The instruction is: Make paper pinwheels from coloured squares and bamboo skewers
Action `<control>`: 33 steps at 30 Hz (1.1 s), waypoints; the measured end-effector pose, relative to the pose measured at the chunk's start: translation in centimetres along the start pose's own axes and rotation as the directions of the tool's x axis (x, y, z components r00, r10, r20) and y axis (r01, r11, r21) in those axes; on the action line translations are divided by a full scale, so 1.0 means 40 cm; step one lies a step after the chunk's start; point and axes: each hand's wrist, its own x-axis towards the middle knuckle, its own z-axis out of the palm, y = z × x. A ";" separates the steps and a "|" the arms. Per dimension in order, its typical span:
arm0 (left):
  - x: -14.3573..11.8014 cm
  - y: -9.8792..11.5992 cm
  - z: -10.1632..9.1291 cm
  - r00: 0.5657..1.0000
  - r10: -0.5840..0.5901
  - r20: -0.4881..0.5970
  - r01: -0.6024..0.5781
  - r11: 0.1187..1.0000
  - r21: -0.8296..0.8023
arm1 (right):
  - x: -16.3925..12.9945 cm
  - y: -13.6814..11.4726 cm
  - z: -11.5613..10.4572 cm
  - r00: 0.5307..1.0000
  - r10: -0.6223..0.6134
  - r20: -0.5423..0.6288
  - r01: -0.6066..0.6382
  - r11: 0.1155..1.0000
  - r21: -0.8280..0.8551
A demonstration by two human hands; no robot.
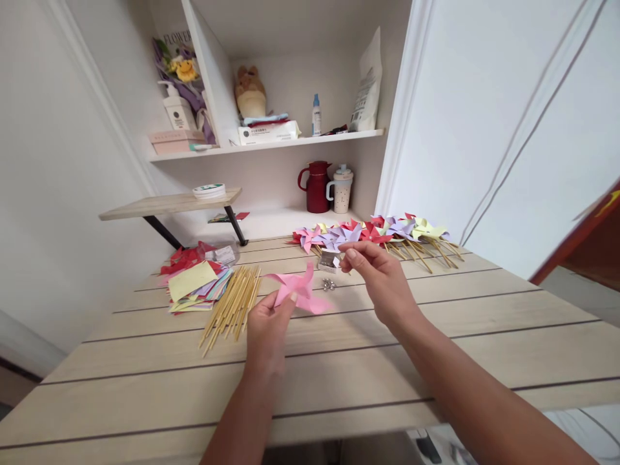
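Note:
My left hand [272, 316] pinches a pink paper pinwheel [304, 292] at its middle, thumb on top, with the curled blades spread out. To the right, my right hand [380, 274] is raised over the table with thumb and forefinger pressed together; whatever is between the tips is too small to make out. Just beyond the pinwheel lies a little pile of shiny metal pins [329, 284]. A small clear box [329, 260] stands behind the pile, close to my right fingertips. Left of my left hand lies a bundle of thin wooden sticks [232, 303].
Finished pinwheels on sticks [368, 232] lie along the back right of the slatted table [368, 387]. Coloured paper sheets [196, 284] are stacked at the left, beneath a small raised shelf [169, 203]. A red jug [318, 187] and a speckled cup [342, 190] stand behind.

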 end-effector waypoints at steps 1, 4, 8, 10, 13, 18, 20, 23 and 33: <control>0.003 -0.002 -0.002 1.000 -0.002 -0.009 0.002 1.000 -0.006 | 0.002 0.004 -0.001 1.000 0.004 -0.010 -0.004 1.000 0.010; 0.009 -0.007 -0.008 1.000 -0.020 -0.010 0.020 0.999 -0.030 | 0.011 0.020 -0.002 0.999 0.028 -0.019 -0.027 0.999 0.024; 0.011 -0.006 -0.010 0.999 -0.030 0.011 0.030 0.999 0.021 | 0.029 0.039 -0.004 0.979 0.175 0.105 -0.171 0.984 -0.047; 0.014 -0.001 -0.007 0.999 -0.036 0.033 0.034 0.998 0.047 | 0.036 0.042 -0.002 0.932 0.291 0.217 -0.285 0.957 -0.059; 0.030 0.021 0.007 0.998 -0.047 0.046 0.044 0.997 0.062 | 0.040 0.038 0.004 0.890 0.349 0.292 -0.362 0.932 -0.012; 0.081 0.090 0.053 0.996 0.046 0.070 -0.053 0.993 0.104 | 0.058 0.019 -0.001 0.888 0.292 0.356 -0.306 0.952 -0.016; 0.104 0.114 0.075 0.993 0.084 0.082 -0.091 0.991 0.097 | 0.079 0.009 -0.014 0.893 0.281 0.351 -0.276 0.959 -0.066; 0.135 0.125 0.104 0.991 0.096 0.094 -0.103 0.992 0.072 | 0.118 -0.004 -0.037 0.908 0.278 0.314 -0.254 0.960 -0.116; 0.195 0.051 0.120 0.998 0.045 0.032 -0.043 0.997 -0.067 | 0.171 0.020 0.021 0.918 0.169 0.358 -0.095 0.972 -0.215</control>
